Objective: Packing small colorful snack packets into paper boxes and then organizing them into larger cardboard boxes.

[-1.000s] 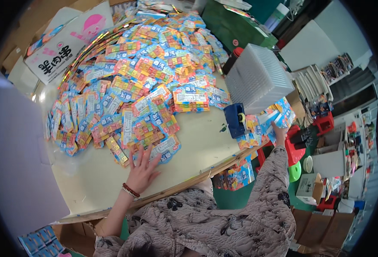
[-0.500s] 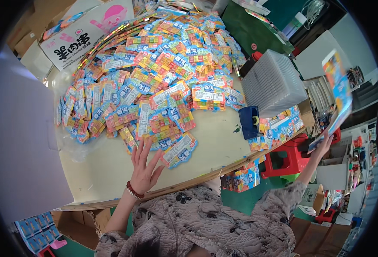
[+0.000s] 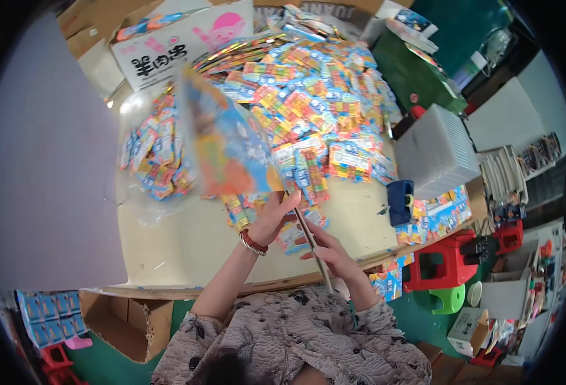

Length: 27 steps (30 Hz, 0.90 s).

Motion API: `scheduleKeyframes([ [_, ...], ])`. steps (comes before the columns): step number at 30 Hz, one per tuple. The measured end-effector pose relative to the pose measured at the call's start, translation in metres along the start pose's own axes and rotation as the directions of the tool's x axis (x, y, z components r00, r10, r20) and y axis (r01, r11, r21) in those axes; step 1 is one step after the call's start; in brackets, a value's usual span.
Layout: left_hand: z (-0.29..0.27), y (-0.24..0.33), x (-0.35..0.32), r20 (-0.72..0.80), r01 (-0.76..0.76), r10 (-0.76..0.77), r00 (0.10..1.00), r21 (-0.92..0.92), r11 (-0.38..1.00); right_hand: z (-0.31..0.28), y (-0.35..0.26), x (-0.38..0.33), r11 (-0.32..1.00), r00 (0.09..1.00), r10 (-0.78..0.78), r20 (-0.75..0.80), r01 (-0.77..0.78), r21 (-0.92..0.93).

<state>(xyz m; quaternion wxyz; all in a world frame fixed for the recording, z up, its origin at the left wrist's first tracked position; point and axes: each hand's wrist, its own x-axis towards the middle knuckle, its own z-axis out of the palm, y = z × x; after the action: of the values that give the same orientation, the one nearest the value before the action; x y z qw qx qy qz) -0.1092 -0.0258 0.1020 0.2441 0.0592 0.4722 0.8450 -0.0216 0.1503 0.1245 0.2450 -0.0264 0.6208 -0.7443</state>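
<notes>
A printed cardboard piece (image 3: 238, 151), blue, yellow and orange, stands tilted above the table in front of me, its upper left part smeared by motion. My left hand (image 3: 275, 217), with a red-brown bracelet at the wrist, grips its lower edge. On the other side of the narrow card edge, my right hand (image 3: 335, 255) holds the part nearest my body, with its fingers bent around it. Behind the card lies a big heap of small colourful candy packets (image 3: 296, 106), partly hidden by it. A few packets (image 3: 302, 231) lie beneath my hands.
A blue tape dispenser (image 3: 400, 203) and a stack of clear plastic trays (image 3: 437, 154) stand at the right of the table (image 3: 186, 250). A white carton (image 3: 186, 42) is at the back left. Red stools (image 3: 440, 266) stand on the floor to the right.
My right hand has swung the cardboard piece in from the far right to the front of me. My left hand has lifted off the packets and taken hold of it.
</notes>
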Motion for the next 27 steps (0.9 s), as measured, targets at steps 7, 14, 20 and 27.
scheduleKeyframes([
  [7,-0.013,0.005,-0.017,-0.204,0.119,-0.071,0.976,0.236,0.964,-0.001,0.028,0.035,0.85,0.938,-0.337,-0.079,0.267,-0.454],
  [14,-0.02,0.02,-0.029,-0.119,0.132,-0.119,0.986,0.112,0.985,-0.028,-0.025,0.045,0.696,0.842,-0.333,-0.424,-0.084,-0.713],
  [20,-0.033,0.011,-0.048,0.034,-0.002,-0.018,0.999,0.515,0.857,-0.033,-0.027,0.052,0.447,0.878,-0.432,-0.206,0.01,-0.894],
  [27,-0.071,0.033,-0.101,-0.023,-0.02,0.05,0.998,0.685,0.728,-0.092,-0.04,0.036,0.556,0.879,-0.225,-0.421,-0.239,-0.796],
])
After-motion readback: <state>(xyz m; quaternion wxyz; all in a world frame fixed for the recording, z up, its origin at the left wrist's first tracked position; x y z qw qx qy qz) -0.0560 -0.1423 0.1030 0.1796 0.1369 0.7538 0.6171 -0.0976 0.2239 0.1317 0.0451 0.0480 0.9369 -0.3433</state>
